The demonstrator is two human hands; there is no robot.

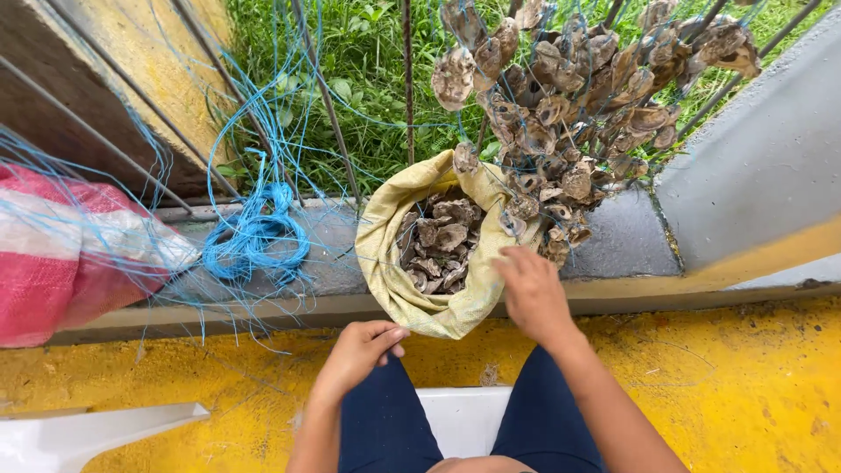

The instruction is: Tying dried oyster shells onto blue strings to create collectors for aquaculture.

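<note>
Your right hand [533, 293], fingers curled, grips the sack [412, 302] rim (mouth facing up); left hand [359, 350] loosely closed, empty, just beside it.

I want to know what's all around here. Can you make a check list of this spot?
Surface: yellow painted floor, grey ledge.
Job's things: yellow sack open, shells inside; strung shells hang on the rods.
Clutter: red and white sack, white plastic piece.
Hands: left hand loosely curled near the knee, holds nothing seen; right hand at the sack's rim.
Cables: tangled blue string.
Surroundings: grass, metal rods.
</note>
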